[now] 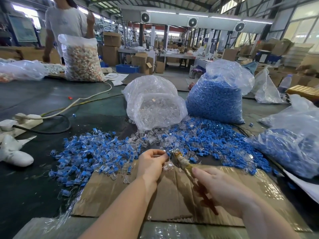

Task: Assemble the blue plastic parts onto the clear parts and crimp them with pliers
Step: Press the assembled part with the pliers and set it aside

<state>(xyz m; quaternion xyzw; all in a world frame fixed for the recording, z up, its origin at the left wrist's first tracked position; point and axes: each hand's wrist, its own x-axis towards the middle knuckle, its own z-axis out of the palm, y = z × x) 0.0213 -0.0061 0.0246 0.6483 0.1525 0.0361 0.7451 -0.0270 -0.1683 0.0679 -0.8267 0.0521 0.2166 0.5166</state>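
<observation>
Now, from the left: my left hand [151, 163] pinches a small blue-and-clear piece [167, 154] between thumb and fingertips, just above the cardboard sheet [120, 192] on the bench [34, 187]. The pliers [183, 163] meet it from the right, their nose at the piece; I cannot tell whether the jaws are closed on it. My right hand [222, 187] has its fingers wrapped round the handles.

I judge the risk to be a crooked squeeze: if the blue cap sits tilted on the clear body, the crimp could crack it or fling it into the pile. My left fingertips are also very near the nose and could get nipped.

A heap of joined pieces [89, 157] lies left of my hand, with loose clear parts [143, 137] and loose blue parts [215, 140] spread behind. Further back, one open bag [155, 104] holds clear parts, the next bag [215, 99] holds blue ones, and a third bag [293, 147] at the right edge holds more blue pieces.
</observation>
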